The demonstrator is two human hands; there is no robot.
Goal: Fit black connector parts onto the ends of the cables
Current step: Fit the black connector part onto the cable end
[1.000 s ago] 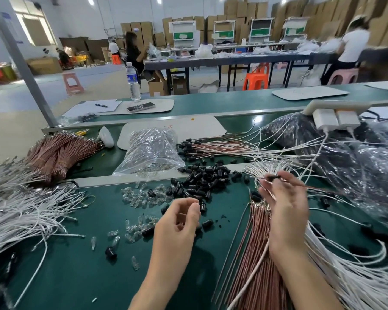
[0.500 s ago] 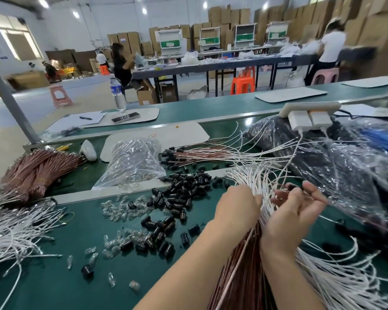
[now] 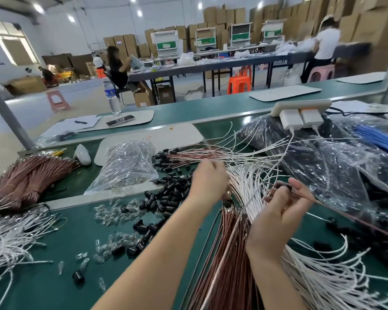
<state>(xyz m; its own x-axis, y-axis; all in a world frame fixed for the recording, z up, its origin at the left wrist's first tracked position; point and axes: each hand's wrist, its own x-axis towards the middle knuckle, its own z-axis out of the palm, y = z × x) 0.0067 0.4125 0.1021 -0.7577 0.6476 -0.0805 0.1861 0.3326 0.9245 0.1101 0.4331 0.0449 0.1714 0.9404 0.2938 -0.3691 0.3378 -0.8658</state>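
The right hand (image 3: 278,211) pinches a black connector (image 3: 283,187) between thumb and fingertips, with a thin brown cable (image 3: 345,214) running out of it to the right across the bench (image 3: 43,276). A white cable (image 3: 254,195) also passes along this hand's fingers, though whether it is gripped cannot be told.

The left hand (image 3: 208,180) reaches forward, back toward the camera, fingers curled down into the fan of white cables (image 3: 251,175) where they meet the brown ones; what it grips, if anything, is hidden by the hand itself.

Below both forearms lies a thick bundle of brown cables (image 3: 222,265), and to its right white cables (image 3: 323,276) spread out in curls. Just left of the left hand sits a heap of loose black connectors (image 3: 170,195), with more scattered nearer the camera among small clear bulbs (image 3: 112,211). Beyond the heap lies a clear bag (image 3: 126,166) of bulbs, and beside it a row of brown cables already capped in black (image 3: 166,156). At the far left rest another brown bundle (image 3: 29,175) and a white tangle (image 3: 9,238). To the right, dark plastic bags (image 3: 334,166) lie under a white power strip (image 3: 300,108).
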